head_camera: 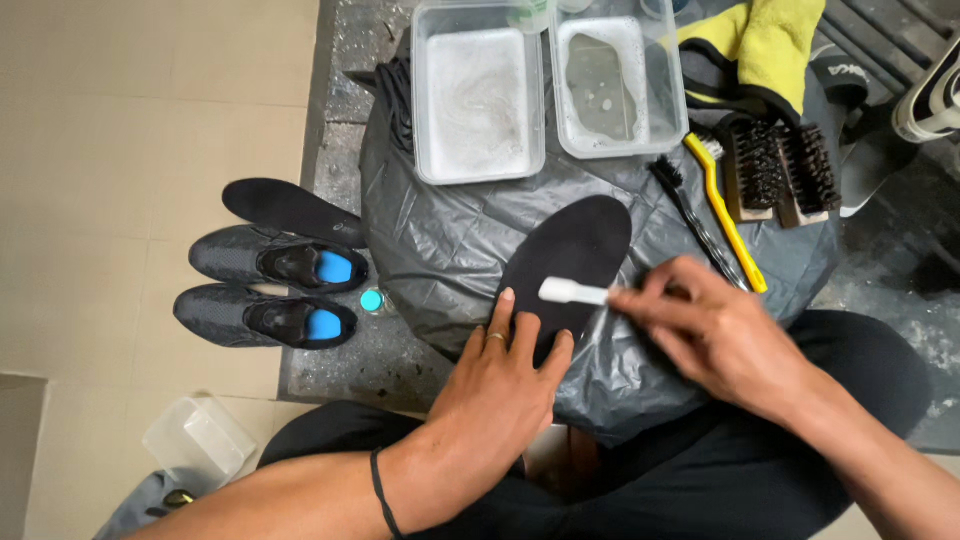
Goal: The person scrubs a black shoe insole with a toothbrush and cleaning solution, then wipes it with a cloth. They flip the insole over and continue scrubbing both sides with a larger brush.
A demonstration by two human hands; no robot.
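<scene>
Nearest, left hand (500,375) flat, fingers spread, pressing down the heel end of a black foam insole (570,255) laid on a grey plastic sheet (440,240) over the round bench. Right hand (715,335) just beside it, grip pinched tight round the handle of a small white brush (572,291), head resting across the insole's middle. Judged as the scrubbing step, insole pinned and brush on it; next move likely calling for short strokes along the foam with steady downward pressure from the holding hand to stop it sliding on the slick sheet. Further out on the sheet, a yellow-handled brush (728,215), a black twisted-wire brush (695,215) and two dark-bristled wooden brushes (780,170). At the far edge, two clear plastic tubs of soapy water (480,95), a yellow cloth (770,40) beside them. Off left on the floor, a pair of black mesh shoes with blue linings (270,290) and a second black insole (290,210).
</scene>
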